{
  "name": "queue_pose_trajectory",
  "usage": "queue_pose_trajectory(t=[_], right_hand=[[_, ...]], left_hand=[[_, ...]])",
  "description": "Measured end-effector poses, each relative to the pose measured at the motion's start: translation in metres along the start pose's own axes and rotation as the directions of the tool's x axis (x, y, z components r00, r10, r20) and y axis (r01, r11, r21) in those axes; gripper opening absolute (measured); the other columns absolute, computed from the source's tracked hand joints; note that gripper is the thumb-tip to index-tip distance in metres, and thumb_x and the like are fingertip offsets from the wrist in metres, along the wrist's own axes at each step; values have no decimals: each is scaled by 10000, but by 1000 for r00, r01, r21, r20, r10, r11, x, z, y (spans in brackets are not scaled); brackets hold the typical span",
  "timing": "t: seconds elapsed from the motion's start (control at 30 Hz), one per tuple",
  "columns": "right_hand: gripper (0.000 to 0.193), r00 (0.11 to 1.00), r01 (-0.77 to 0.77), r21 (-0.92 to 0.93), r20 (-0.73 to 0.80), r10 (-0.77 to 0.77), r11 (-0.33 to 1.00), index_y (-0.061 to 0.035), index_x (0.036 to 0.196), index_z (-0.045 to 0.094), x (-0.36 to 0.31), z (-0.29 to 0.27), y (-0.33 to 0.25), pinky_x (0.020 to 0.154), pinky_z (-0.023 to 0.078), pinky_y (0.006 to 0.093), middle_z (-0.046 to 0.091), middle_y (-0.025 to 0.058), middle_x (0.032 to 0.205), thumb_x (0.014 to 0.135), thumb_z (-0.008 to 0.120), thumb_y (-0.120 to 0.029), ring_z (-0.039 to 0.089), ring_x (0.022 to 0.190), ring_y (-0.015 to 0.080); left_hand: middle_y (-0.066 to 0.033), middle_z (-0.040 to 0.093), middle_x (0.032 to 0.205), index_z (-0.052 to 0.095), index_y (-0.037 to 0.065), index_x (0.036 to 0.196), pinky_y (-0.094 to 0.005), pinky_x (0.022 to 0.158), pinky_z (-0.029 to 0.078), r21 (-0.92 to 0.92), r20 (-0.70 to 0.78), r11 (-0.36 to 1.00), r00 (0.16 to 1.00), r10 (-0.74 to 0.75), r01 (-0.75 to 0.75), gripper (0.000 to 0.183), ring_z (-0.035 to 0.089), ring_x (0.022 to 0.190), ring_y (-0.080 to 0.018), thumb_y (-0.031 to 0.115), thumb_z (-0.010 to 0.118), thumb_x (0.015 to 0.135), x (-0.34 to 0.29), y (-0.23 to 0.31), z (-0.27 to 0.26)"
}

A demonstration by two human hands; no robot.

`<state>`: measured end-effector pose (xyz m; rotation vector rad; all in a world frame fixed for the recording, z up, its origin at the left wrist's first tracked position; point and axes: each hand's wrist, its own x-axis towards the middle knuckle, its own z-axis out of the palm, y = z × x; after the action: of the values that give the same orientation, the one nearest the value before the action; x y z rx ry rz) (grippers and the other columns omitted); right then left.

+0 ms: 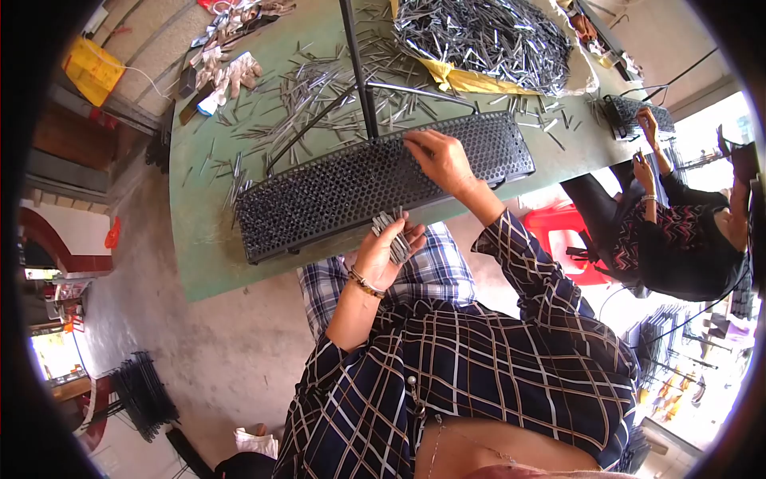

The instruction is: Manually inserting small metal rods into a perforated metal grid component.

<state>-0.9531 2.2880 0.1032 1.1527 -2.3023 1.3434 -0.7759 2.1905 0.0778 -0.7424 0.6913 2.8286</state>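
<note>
A long black rack point(359, 182) with rows of round holes lies slantwise across the near side of the table. Many holes in its left part look filled with short dark pieces, while the right part shows open holes. My left hand point(377, 259) is closed around a bundle of short, thin grey strips point(389, 231) just in front of the rack's near edge. Over the rack, right of its middle, my right hand point(443, 164) has its fingertips pinched together at the holes. Whatever those fingers hold, if anything, is hidden.
Loose strips point(303, 100) are scattered over the green table point(203, 255) behind the rack. A yellow-edged sack point(487, 44) heaped with strips is at the back. Work gloves point(235, 73) lie far left. Black rods point(363, 80) rise behind the rack. Right, a co-worker point(678, 231) handles another rack point(622, 116) near a red stool point(558, 231).
</note>
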Motion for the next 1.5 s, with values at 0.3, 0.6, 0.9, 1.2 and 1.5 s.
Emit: queue_pose_trajectory(t=[0.3, 0.6, 0.9, 1.2, 1.5], right_hand=[[143, 990, 123, -155, 95, -109, 980, -11, 884, 658, -7, -2, -14, 637, 491, 350, 597, 113, 763, 795, 648, -123, 596, 723, 284], [193, 768, -497, 300, 589, 252, 814, 20, 877, 664, -21, -21, -41, 603, 469, 243, 654, 61, 792, 822, 662, -164, 581, 685, 94], [215, 955, -296, 263, 119, 273, 918, 1, 988, 631, 6, 20, -30, 661, 502, 246, 678, 80, 852, 827, 658, -137, 628, 737, 111], [178, 993, 53, 51, 106, -58, 997, -25, 935, 650, -1, 37, -13, 671, 505, 319, 644, 103, 841, 790, 657, -126, 632, 741, 240], [157, 975, 146, 55, 163, -153, 988, 0, 854, 652, -2, 23, -30, 657, 484, 343, 608, 112, 797, 790, 660, -144, 601, 734, 270]], left_hand=[[-45, 584, 894, 577, 77, 1016, -321, 748, 541, 15, 1, 1000, 1000, 7, -7, 149, 601, 848, -156, 140, 583, 881, -3, 4, 3], [-36, 615, 944, 583, 71, 995, -327, 791, 524, 16, 14, 996, 996, 88, -89, 148, 607, 927, -167, 148, 600, 869, -2, 1, 3], [-48, 583, 804, 576, 37, 1018, -358, 810, 519, -22, -60, 1000, 998, -13, 12, 198, 587, 772, -153, 163, 579, 865, -3, 0, 0], [-58, 586, 817, 550, 3, 1076, -359, 829, 514, -24, -67, 1000, 998, -22, 20, 237, 592, 789, -157, 118, 551, 869, -5, 2, -8], [-109, 597, 995, 533, 7, 1084, -386, 827, 519, -58, 101, 998, 995, 9, -3, 221, 601, 948, -222, 129, 482, 906, -10, 8, -7]])
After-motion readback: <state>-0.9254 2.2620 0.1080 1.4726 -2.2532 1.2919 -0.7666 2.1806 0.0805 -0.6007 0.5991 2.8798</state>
